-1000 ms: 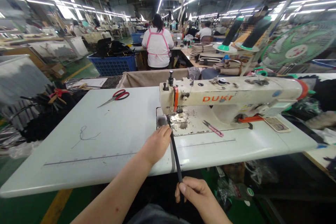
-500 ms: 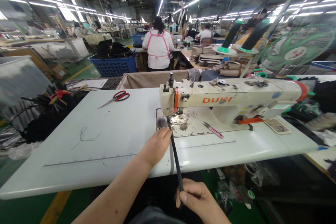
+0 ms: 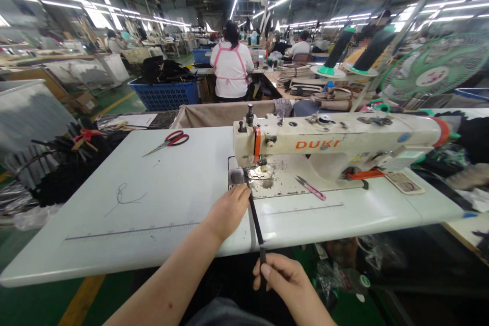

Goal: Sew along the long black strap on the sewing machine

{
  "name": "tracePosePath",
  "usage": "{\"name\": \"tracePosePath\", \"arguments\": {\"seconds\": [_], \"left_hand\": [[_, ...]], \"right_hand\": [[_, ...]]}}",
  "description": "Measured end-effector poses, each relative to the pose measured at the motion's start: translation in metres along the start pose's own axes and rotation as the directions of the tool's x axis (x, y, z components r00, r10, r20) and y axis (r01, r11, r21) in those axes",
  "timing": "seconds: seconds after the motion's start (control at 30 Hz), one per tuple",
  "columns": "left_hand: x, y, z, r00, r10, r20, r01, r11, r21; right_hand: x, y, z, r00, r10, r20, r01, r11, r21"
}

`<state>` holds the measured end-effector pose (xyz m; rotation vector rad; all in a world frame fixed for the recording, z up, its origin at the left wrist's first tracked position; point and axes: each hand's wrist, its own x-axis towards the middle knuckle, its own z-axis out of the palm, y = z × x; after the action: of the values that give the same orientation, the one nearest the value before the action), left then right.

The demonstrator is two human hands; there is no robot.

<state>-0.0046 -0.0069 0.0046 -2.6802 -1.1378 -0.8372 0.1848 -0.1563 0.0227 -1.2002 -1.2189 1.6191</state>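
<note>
A narrow black strap runs from under the presser foot of a white DUKI sewing machine toward me, over the table's front edge. My left hand rests on the white table with its fingers curled against the strap just in front of the needle. My right hand is below the table edge, pinching the strap's near end between thumb and fingers.
Red-handled scissors lie at the table's far side, pink thread snips on the machine bed. A loose thread lies left of centre. Black strips are piled at left. A person in a pink apron stands beyond; a fan at right.
The strap's visible length between my hands has shortened slightly, and my right hand has edged up toward the table edge. My left hand has stayed in place.
</note>
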Motion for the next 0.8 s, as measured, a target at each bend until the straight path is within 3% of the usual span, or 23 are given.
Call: {"name": "tracePosePath", "arguments": {"seconds": [0.3,0.5,0.8], "left_hand": [[0.000,0.001,-0.002,0.999,-0.002,0.032,0.002,1.000,0.002],[0.000,-0.001,-0.001,0.999,0.000,0.046,0.000,1.000,-0.002],[-0.001,-0.002,0.000,0.998,0.008,0.061,-0.008,1.000,0.010]], "right_hand": [[-0.006,-0.003,0.001,0.998,0.057,0.025,-0.058,0.998,0.013],[-0.006,0.005,0.001,0.989,0.106,0.100,-0.119,0.984,0.130],[-0.008,0.008,0.005,0.991,0.129,0.044,-0.136,0.960,0.246]]}}
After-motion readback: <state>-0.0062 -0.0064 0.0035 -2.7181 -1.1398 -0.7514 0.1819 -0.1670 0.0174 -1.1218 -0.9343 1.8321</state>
